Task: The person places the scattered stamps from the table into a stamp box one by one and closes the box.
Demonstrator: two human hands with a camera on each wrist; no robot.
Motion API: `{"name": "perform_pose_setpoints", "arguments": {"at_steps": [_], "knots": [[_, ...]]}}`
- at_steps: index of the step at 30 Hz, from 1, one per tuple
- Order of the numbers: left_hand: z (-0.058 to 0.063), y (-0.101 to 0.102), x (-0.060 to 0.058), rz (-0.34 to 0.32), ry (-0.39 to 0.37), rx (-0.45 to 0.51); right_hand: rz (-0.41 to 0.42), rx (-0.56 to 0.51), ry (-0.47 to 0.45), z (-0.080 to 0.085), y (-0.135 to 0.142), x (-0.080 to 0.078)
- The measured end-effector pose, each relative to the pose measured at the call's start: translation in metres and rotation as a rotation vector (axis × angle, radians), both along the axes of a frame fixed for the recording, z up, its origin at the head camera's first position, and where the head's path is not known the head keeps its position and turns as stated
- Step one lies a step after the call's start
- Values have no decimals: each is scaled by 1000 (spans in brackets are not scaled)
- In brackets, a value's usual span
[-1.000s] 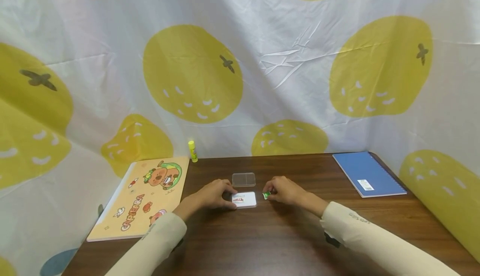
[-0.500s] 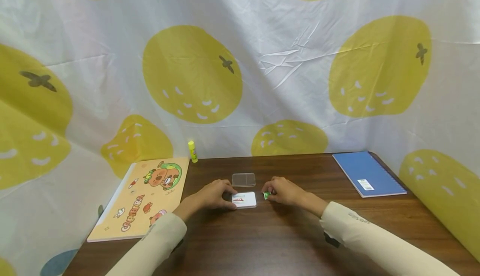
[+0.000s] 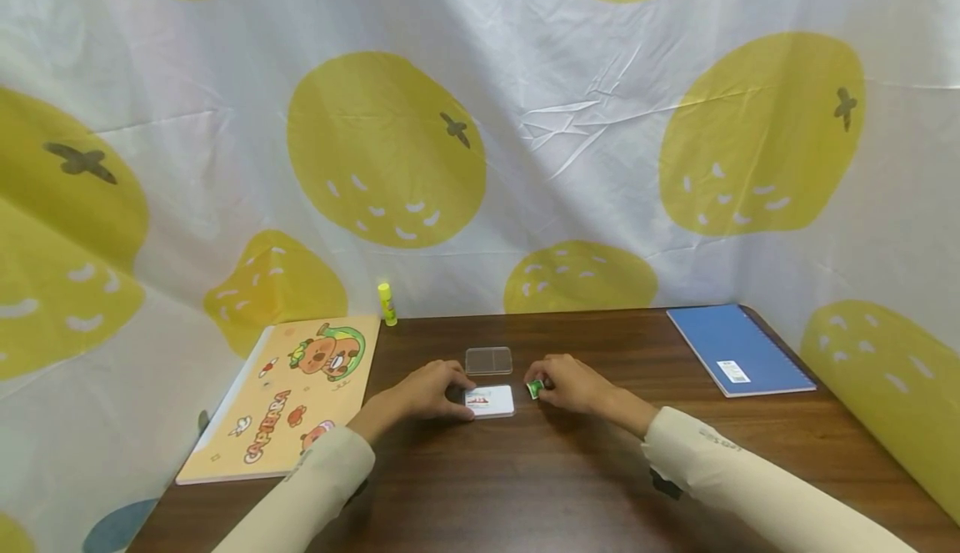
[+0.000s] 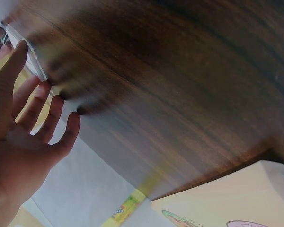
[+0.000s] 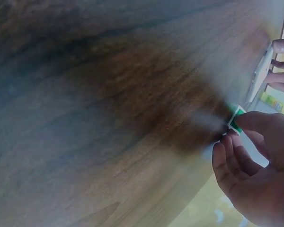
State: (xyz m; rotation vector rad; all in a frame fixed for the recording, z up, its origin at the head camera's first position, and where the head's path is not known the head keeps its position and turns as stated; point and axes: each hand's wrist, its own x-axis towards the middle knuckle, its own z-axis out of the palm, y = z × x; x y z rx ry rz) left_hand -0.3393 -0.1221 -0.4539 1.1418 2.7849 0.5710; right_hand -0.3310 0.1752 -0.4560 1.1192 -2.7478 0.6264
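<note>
My left hand (image 3: 435, 390) holds the left end of a small flat clear case (image 3: 498, 401) between thumb and fingers. Inside it a white face with a small red print shows upward. The same case, seen edge-on in the left wrist view (image 4: 32, 56), meets the thumb and index fingertips. To its right, my right hand (image 3: 572, 382) pinches a small green square with a white border (image 5: 237, 119) between thumb and fingertips, close over the table. Part of that square is hidden by the fingers. Just behind the case lies a clear rectangular plastic lid (image 3: 488, 360).
On the left lies a large cream Capybara drawing pad (image 3: 300, 403). A yellow glue stick (image 3: 387, 304) stands upright at the back edge. A blue spiral notebook (image 3: 738, 349) lies at the back right of the brown wooden table (image 3: 510, 486). Fruit-patterned cloth (image 3: 570, 161) hangs around it.
The green square has turned slightly in my right fingers and shows more of its green face. My left hand and the case stay in place.
</note>
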Motion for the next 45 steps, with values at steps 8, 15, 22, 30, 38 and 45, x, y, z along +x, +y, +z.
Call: {"name": "perform_pose_setpoints", "arguments": {"at_steps": [8,15,22,30,38,45], "knots": [[1,0,1,12,-8,-1,-22,-11,4,-2,0,0],[0,-1,1,7,1,1,17,-44,9,-4,1,-4],[0,0,0,8,2,6,86,-83,-17,5,-1,-8],[0,-1,1,3,1,11,109,-101,-51,20,-14,-13],[-2,-2,0,7,-4,27,106,-78,-110,19,-30,-9],[0,-2,2,18,-16,20,89,-38,-40,3,-38,-10]]}}
